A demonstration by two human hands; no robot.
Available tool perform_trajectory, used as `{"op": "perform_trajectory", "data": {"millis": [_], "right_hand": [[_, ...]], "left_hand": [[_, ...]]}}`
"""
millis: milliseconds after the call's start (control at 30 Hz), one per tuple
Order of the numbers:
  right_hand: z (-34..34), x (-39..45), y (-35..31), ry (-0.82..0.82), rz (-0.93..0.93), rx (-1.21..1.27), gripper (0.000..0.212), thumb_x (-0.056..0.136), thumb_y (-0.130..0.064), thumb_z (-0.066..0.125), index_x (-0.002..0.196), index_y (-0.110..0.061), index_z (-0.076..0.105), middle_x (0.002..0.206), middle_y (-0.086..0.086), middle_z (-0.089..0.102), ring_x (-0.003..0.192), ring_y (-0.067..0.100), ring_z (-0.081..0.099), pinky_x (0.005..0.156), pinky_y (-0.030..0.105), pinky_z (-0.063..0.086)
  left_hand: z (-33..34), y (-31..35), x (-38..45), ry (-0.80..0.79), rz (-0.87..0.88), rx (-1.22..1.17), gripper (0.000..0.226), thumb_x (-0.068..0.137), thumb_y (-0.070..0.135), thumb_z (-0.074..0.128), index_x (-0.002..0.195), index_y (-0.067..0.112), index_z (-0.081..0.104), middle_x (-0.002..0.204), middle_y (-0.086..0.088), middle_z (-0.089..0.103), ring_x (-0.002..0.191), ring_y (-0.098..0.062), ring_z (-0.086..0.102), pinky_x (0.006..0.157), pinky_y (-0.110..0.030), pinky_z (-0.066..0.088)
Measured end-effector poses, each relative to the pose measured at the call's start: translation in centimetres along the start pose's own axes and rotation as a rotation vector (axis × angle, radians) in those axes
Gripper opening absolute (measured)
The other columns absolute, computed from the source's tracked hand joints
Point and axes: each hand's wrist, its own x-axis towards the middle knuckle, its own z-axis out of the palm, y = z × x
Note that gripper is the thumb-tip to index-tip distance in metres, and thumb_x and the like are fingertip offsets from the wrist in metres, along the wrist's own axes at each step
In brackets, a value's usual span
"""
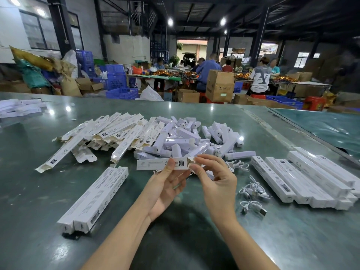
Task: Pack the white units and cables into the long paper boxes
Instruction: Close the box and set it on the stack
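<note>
item, held: we found one long paper box (162, 164) lying level above the green table (194, 240), lifted at the centre of view. our left hand (165, 189) gripped it from below, thumb pressed on its printed face and fingers curled behind. our right hand (215, 181) pinched the flap at the box's right end between thumb and fingertips; whether that end was sealed we could not tell.

item, stock at 12 o'clock: a loose heap of white units (187, 137), just beyond the held box.

item, at 11 o'clock: a pile of flat, unfilled boxes (109, 131), touching the heap's left edge.

item, at 8 o'clock: two packed boxes (93, 199) lying side by side, touching.

item, at 3 o'clock: a row of packed boxes (303, 180), set close together, some stacked.

item, between our right hand and that row: several coiled white cables (253, 191) scattered on the table.

item, far 10 o'clock: another small stack of white boxes (19, 109) at the table's edge.

beyond the table, people (260, 78) sat at benches among cardboard cartons (220, 85) and blue crates (116, 78).
</note>
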Motion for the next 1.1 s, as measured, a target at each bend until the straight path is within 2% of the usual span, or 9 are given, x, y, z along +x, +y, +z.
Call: {"op": "perform_trajectory", "data": {"millis": [300,433,600,767,867,967,1100], "right_hand": [[0.1,0.0,-0.1,0.009,0.029,0.035,0.014,0.071,-0.004,0.081,0.083,-0.012,0.077,0.091,-0.006,0.072,0.087,0.007,0.066,0.074,0.017,0.048],[0.1,-0.1,0.1,0.003,-0.046,-0.042,0.011,0.073,-0.005,0.08,0.08,-0.012,0.077,0.091,-0.003,0.071,0.09,0.011,0.066,0.079,0.022,0.051],[-0.1,0.0,0.6,-0.004,-0.209,-0.24,0.008,0.076,-0.003,0.078,0.081,-0.008,0.076,0.092,0.007,0.066,0.087,0.012,0.064,0.08,0.01,0.044],[-0.1,0.2,1.0,-0.041,-0.207,-0.297,0.008,0.078,-0.001,0.076,0.078,-0.008,0.073,0.092,0.004,0.062,0.085,0.003,0.059,0.077,0.013,0.045],[-0.2,0.3,1.1,-0.085,-0.161,-0.304,0.01,0.08,-0.001,0.075,0.076,-0.009,0.071,0.092,0.002,0.059,0.08,0.006,0.057,0.071,0.013,0.043],[-0.4,0.6,1.2,-0.135,-0.139,-0.329,0.009,0.079,0.001,0.074,0.074,-0.005,0.07,0.091,0.004,0.058,0.078,0.008,0.055,0.066,0.014,0.041],[-0.2,0.5,1.0,-0.183,-0.135,-0.389,0.013,0.079,0.007,0.071,0.077,-0.005,0.066,0.089,0.004,0.056,0.081,0.005,0.052,0.069,0.009,0.039]], "left_hand": [[0.0,0.1,0.0,-0.036,-0.035,-0.027,0.035,0.071,0.041,0.068,0.09,0.015,0.081,0.103,-0.008,0.075,0.09,-0.015,0.073,0.067,-0.025,0.057],[0.1,0.0,0.0,-0.034,-0.047,-0.036,0.033,0.075,0.041,0.064,0.086,0.015,0.081,0.099,-0.006,0.076,0.088,-0.014,0.073,0.067,-0.024,0.057],[0.1,-0.1,0.1,-0.031,-0.045,-0.012,0.035,0.071,0.042,0.066,0.085,0.014,0.081,0.098,-0.006,0.076,0.087,-0.014,0.073,0.066,-0.023,0.057],[-0.3,-0.1,0.2,0.005,-0.038,0.04,0.032,0.073,0.039,0.067,0.087,0.014,0.081,0.101,-0.009,0.076,0.089,-0.015,0.073,0.065,-0.024,0.057],[-0.6,0.0,0.2,0.035,-0.019,0.091,0.03,0.075,0.036,0.066,0.087,0.013,0.081,0.102,-0.011,0.075,0.09,-0.017,0.073,0.066,-0.023,0.056],[-0.8,0.1,0.2,0.076,0.029,0.159,0.034,0.076,0.034,0.067,0.097,0.008,0.074,0.102,-0.013,0.075,0.088,-0.019,0.073,0.068,-0.023,0.055],[-1.0,0.0,0.1,0.116,0.089,0.295,0.044,0.079,0.034,0.066,0.111,0.004,0.067,0.105,-0.012,0.075,0.092,-0.019,0.073,0.074,-0.025,0.053]]}}
